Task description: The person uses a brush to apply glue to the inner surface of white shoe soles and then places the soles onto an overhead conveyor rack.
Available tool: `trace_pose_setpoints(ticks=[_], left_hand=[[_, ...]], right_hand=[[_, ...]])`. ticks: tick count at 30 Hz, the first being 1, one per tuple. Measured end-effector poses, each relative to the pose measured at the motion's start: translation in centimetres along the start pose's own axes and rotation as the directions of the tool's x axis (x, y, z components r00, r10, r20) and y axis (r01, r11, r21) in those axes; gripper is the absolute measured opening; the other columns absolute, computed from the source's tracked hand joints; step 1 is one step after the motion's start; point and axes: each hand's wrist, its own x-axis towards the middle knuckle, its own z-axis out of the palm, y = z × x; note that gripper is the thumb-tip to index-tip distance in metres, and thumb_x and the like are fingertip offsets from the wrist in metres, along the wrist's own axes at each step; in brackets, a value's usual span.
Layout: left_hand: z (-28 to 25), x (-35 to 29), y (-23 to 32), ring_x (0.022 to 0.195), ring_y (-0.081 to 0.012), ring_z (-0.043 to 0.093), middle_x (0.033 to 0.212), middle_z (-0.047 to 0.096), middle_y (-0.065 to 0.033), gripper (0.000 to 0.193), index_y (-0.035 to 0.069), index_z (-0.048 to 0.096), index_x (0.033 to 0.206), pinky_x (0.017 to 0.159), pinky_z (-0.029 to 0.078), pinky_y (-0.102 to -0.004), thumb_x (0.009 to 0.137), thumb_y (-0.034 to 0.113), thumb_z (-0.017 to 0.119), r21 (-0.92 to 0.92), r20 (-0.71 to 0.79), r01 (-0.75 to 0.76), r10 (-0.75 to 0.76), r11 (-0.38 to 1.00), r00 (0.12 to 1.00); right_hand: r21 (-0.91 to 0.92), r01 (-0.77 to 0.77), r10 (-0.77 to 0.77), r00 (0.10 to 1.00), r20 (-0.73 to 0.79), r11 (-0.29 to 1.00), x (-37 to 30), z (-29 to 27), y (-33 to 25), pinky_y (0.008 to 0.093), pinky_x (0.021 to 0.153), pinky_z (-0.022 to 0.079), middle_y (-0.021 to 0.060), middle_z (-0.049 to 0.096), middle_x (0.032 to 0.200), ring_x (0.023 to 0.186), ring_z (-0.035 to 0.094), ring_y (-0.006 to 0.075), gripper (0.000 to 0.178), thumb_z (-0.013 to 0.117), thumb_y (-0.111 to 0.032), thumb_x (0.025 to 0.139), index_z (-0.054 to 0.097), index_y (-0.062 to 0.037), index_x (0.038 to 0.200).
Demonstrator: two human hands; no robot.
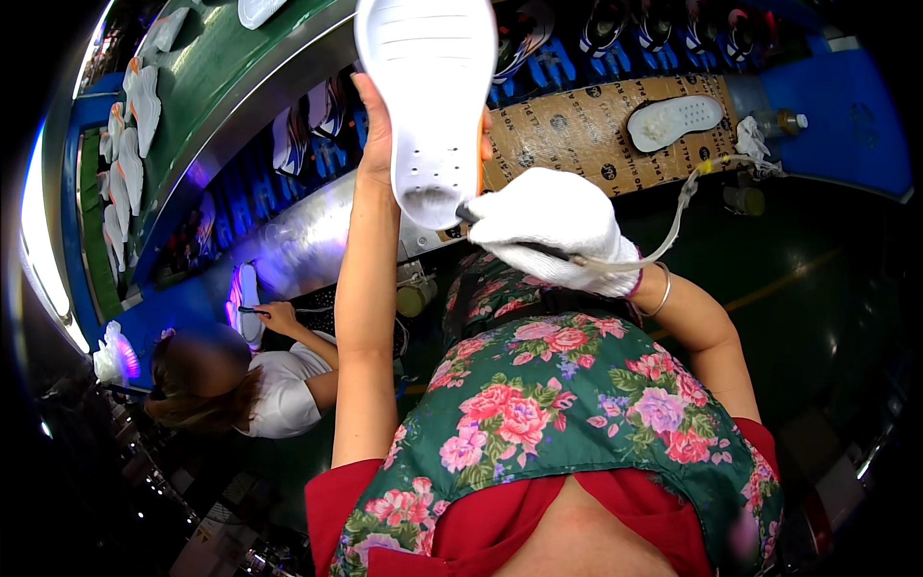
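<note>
Here's the left hand (375, 135), bare, grasping a white sole (428, 106) and holding it up in the air above the bench (317, 236), the hand behind it, thumb at the left edge and fingertips peeking round the right. The heel end points down toward the wearer, and there's a strip of orange along the sole's right side. Now the right hand (553, 226), in a white knitted glove, clenched round a black-tipped tool (466, 213), the tip right at the heel; whether it actually touches, I cannot tell. A pale hose (676, 221) runs from by that glove toward the bench's right end. Over there, near the right edge of the brown cardboard sheet (567, 144), lies a second sole (675, 122), with a capped bottle (784, 122) just beyond. Along the bench's far edge, shoes (654, 27) stand in a row on blue supports. Off to the left, a co-worker (288, 389) in white has another sole (247, 293) at hand, and more pale soles (144, 111) line the green surface (216, 82).
</note>
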Motion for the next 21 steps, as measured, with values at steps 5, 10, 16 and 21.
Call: trace_pose_setpoints(ticks=[5,10,16,21], left_hand=[[0.1,0.1,0.2,0.086,-0.0352,0.072,0.107,0.066,-0.0262,0.1,0.001,0.048,0.139,0.063,0.062,-0.045,0.084,0.083,0.031,0.077,-0.064,0.161,-0.156,0.984,0.986],[-1.9,-1.1,-0.6,0.093,-0.0255,0.072,0.114,0.067,-0.0193,0.083,0.003,0.054,0.137,0.072,0.063,-0.0374,0.093,0.071,0.035,0.235,-0.36,0.234,-0.14,0.943,0.923],[0.7,1.5,0.1,0.113,-0.027,0.063,0.123,0.063,-0.0246,0.083,0.005,0.061,0.132,0.086,0.056,-0.0385,0.091,0.074,0.04,0.622,-0.514,0.545,-0.232,0.562,0.826],[2.9,2.2,0.7,0.122,-0.0362,0.057,0.135,0.054,-0.0287,0.098,0.002,0.06,0.133,0.097,0.048,-0.0449,0.083,0.084,0.042,0.674,-0.643,0.725,-0.372,0.141,0.67]], right_hand=[[-0.157,0.112,-0.099,0.991,0.09,0.981,-1.9,1.5,0.4,0.0352,0.071,0.055,0.0101,0.073,0.102,0.081,0.069,0.0271,0.027,0.077,-0.006,0.074,0.074,-0.0121,0.1],[0.193,-0.107,0.084,0.988,0.126,0.975,-1.4,0.9,-1.2,0.0339,0.072,0.055,0.0082,0.074,0.097,0.081,0.069,0.0237,0.015,0.078,-0.008,0.076,0.076,-0.012,0.089],[-0.203,0.084,-0.058,0.99,0.132,0.976,-2.5,1.5,-0.2,0.0358,0.076,0.055,0.0073,0.073,0.098,0.086,0.07,0.027,0.023,0.076,-0.005,0.075,0.074,-0.0117,0.097],[0.097,-0.135,0.119,0.981,0.153,0.986,-1.4,0.7,-0.8,0.036,0.078,0.055,0.0058,0.071,0.093,0.086,0.068,0.0275,0.021,0.077,-0.007,0.075,0.073,-0.0124,0.094]])
